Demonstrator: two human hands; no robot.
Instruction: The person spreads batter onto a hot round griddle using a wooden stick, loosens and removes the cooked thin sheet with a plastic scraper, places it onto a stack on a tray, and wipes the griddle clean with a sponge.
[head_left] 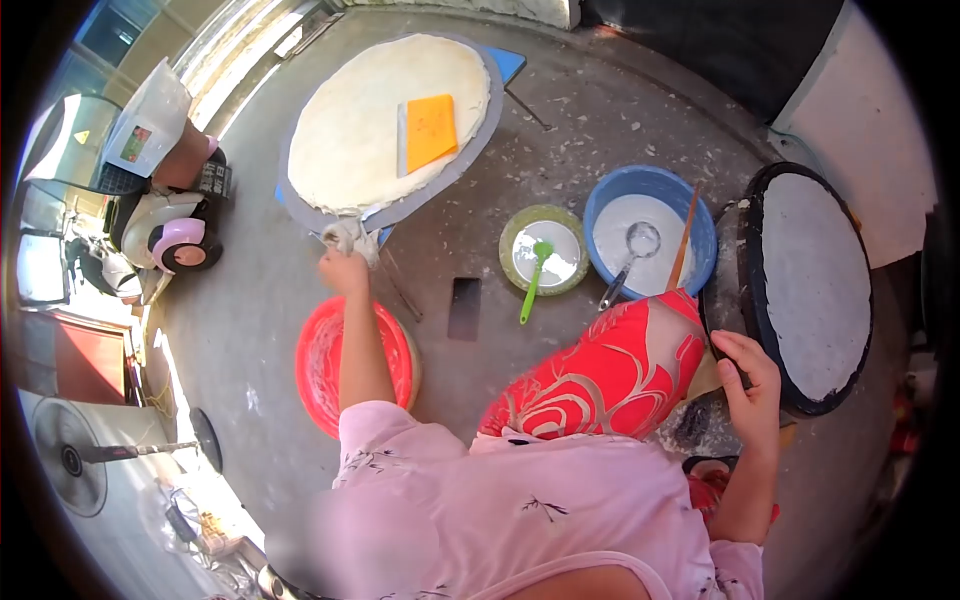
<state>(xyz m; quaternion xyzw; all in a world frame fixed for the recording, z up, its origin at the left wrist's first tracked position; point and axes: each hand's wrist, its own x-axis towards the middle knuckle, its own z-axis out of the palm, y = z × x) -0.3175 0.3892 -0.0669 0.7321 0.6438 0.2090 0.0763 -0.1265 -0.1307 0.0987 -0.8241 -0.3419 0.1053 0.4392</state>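
Observation:
My left hand (pixel 345 270) is closed on a whitish cloth (pixel 352 238) at the near edge of a round grey board. On that board lies a large pale round sheet (pixel 350 130), with an orange scraper (pixel 431 132) flat on top. At the right, my right hand (pixel 748 372) has its fingers apart, close to the dark rim of a round griddle (pixel 755 300). A white-grey layer (pixel 815 290) covers the griddle. Whether the fingertips touch the rim I cannot tell.
A blue basin (pixel 599 200) holds white batter, a ladle (pixel 625 268) and a wooden stick (pixel 686 238). Beside it are a green bowl (pixel 510 245) with a green spoon (pixel 537 282), a dark flat rectangle (pixel 464 309), and a red basin (pixel 308 380). A scooter (pixel 175 235) and a fan (pixel 72 458) stand left.

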